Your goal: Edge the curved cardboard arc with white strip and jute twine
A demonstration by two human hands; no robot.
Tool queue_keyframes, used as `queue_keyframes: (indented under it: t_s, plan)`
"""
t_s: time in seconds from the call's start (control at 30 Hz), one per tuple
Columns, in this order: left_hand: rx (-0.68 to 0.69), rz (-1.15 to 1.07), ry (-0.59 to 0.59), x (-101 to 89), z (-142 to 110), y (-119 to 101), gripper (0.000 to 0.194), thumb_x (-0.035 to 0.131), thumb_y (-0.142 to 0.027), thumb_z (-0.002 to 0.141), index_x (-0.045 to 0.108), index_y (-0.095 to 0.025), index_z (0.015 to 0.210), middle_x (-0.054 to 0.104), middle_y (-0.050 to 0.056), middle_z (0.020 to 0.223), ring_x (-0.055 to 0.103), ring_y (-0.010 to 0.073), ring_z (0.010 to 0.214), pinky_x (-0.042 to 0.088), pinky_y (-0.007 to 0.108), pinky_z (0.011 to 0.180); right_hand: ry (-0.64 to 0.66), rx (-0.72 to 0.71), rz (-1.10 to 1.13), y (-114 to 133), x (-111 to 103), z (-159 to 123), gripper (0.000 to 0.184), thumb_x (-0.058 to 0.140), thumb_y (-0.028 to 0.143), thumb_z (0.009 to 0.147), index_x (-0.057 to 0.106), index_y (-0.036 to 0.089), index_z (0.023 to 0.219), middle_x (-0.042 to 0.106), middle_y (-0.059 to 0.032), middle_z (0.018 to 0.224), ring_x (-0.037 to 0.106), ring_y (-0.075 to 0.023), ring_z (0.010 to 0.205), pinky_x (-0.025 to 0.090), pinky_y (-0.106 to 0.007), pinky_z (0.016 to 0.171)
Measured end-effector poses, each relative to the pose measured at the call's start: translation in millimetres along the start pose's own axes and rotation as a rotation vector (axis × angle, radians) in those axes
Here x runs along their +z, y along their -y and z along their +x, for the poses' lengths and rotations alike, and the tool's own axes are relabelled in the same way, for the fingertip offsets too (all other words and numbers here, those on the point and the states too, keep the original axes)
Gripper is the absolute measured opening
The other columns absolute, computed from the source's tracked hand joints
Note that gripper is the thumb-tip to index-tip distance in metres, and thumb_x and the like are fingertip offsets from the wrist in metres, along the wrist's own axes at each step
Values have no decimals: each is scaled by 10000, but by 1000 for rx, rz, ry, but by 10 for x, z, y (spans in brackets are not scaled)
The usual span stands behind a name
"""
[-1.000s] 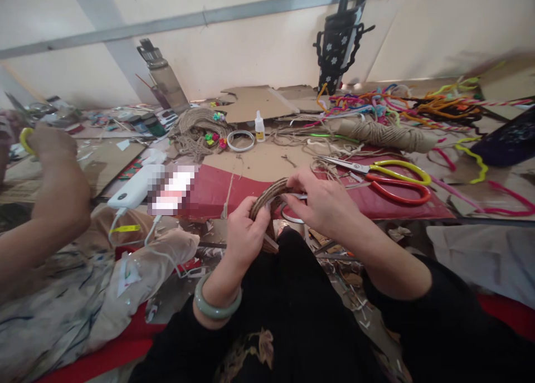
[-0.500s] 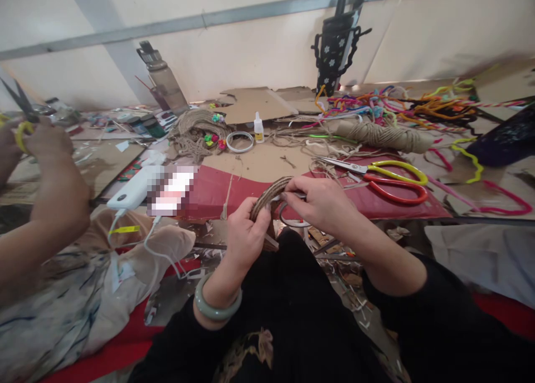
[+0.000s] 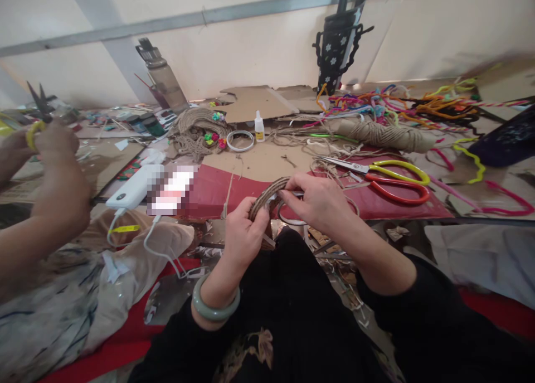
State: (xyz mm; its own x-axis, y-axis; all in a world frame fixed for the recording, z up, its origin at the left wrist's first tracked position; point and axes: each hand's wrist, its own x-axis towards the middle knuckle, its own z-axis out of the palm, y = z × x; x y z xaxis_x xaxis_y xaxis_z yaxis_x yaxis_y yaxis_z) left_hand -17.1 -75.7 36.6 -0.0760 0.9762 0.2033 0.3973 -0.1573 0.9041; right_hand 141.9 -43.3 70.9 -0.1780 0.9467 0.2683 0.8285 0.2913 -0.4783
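Observation:
My left hand, with a green bangle on its wrist, is closed round a curved band wrapped in brown twine, thumb on the near side. At the band's right end, my right hand is closed, thumb and forefinger pinched together against it. A bit of white shows by those fingertips. Below them hangs part of a thin white hoop; how it joins the band is hidden. Large scissors with one yellow and one red handle lie on the table beyond my right hand.
A small glue bottle, a white ring and knotted twine with coloured flowers lie ahead. Farther right are a twine spool, pipe cleaners and a black tumbler. A white power bank and a co-worker's hand with scissors are left.
My right fingers shift slightly along the band's end, and the white hoop beneath tilts a little. My left hand keeps its hold. The co-worker's scissors have come up into view.

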Motion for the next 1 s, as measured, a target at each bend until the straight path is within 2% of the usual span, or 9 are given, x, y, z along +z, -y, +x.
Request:
queue_keyframes:
  t_s: [0.23, 0.3, 0.37, 0.47, 0.6, 0.73, 0.87, 1.0]
  plan:
    - [-23, -60, 25, -1, 16, 11, 211, 555, -367, 838, 575, -174, 755, 511, -55, 524, 461, 84, 474, 381, 191, 477, 2, 3, -13, -15, 5, -7, 175, 543, 336, 837, 640, 191, 847, 717, -50, 782, 637, -201, 715, 372, -293, 640]
    - [-21, -61, 17, 0, 20, 18, 213, 558, -364, 837, 576, -172, 748, 503, -57, 519, 452, 81, 475, 379, 187, 481, -13, 24, -15, -26, 8, 2, 212, 567, 349, 822, 629, 181, 936, 716, -53, 790, 654, -220, 735, 389, -300, 647]
    - [-25, -64, 16, 1, 17, 30, 221, 559, -371, 838, 580, -170, 749, 515, -52, 528, 463, 84, 485, 390, 190, 494, -24, 39, -14, -38, 6, 18, 326, 591, 371, 807, 607, 174, 1066, 721, -57, 800, 669, -238, 756, 409, -312, 661]
    - [-43, -77, 34, 4, 5, 56, 243, 552, -396, 847, 593, -168, 774, 555, -37, 563, 500, 95, 517, 415, 201, 524, 14, 30, -8, -56, -12, 45, 428, 590, 395, 814, 595, 188, 1189, 741, -71, 862, 684, -252, 828, 435, -330, 704]
    - [-88, -118, 91, -13, -2, 73, 274, 561, -427, 840, 610, -165, 776, 601, -14, 607, 534, 108, 549, 427, 214, 540, 96, 12, -49, -78, -58, 57, 302, 566, 393, 833, 691, 214, 1042, 750, -74, 908, 684, -251, 867, 442, -326, 711]
    - [-117, -130, 215, -69, 27, 49, 305, 585, -456, 817, 624, -158, 764, 619, -1, 608, 551, 119, 559, 431, 222, 540, 146, -33, -138, -56, -118, 16, 295, 545, 405, 847, 693, 212, 1014, 751, -78, 914, 683, -251, 857, 423, -314, 679]
    - [-37, -64, 303, -107, 77, 12, 176, 584, -321, 808, 658, -161, 810, 653, -5, 665, 581, 119, 613, 437, 209, 568, 210, -98, -241, 28, -172, -42, 284, 542, 412, 850, 678, 206, 990, 749, -81, 854, 691, -259, 799, 382, -307, 617]
    - [10, -10, 309, -88, 94, -4, 136, 559, -239, 793, 659, -164, 847, 651, -22, 666, 579, 108, 613, 434, 197, 573, 200, -105, -288, 63, -174, -72, 294, 536, 420, 858, 662, 198, 1005, 746, -90, 817, 695, -274, 770, 350, -306, 583]
